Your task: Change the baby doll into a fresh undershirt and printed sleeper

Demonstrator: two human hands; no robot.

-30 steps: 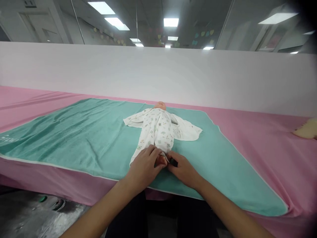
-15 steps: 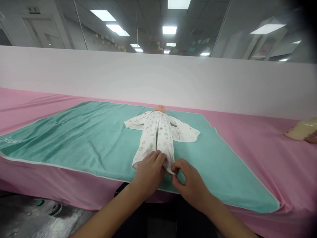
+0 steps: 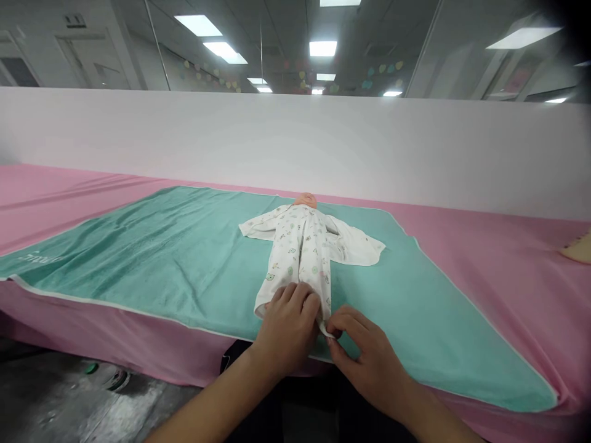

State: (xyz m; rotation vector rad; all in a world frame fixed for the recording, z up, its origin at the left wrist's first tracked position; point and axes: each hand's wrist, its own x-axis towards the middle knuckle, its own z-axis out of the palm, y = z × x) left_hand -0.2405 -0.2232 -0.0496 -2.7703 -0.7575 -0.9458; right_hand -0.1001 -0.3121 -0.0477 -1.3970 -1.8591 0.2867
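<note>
A baby doll [image 3: 305, 200] lies on its back on a teal towel [image 3: 184, 246], its head at the far side. It wears a white printed baby gown [image 3: 302, 246] with wide sleeves spread to both sides. My left hand [image 3: 290, 323] rests over the lower hem, fingers curled on the cloth; its fingertips and what lies under them are partly hidden. My right hand [image 3: 362, 351] pinches the right corner of the hem between thumb and forefinger, lifting the edge slightly. The doll's legs are covered by the gown and my left hand.
The towel lies on a pink-covered table [image 3: 484, 258] against a low white wall [image 3: 295, 141] with glass above. A pale yellow object [image 3: 577, 249] sits at the far right edge. On the floor at lower left lies a small round item with green [image 3: 91, 368].
The view has shifted slightly. My right hand, still pinching the hem corner, has drawn it a little down and to the right. My left hand stays over the hem.
</note>
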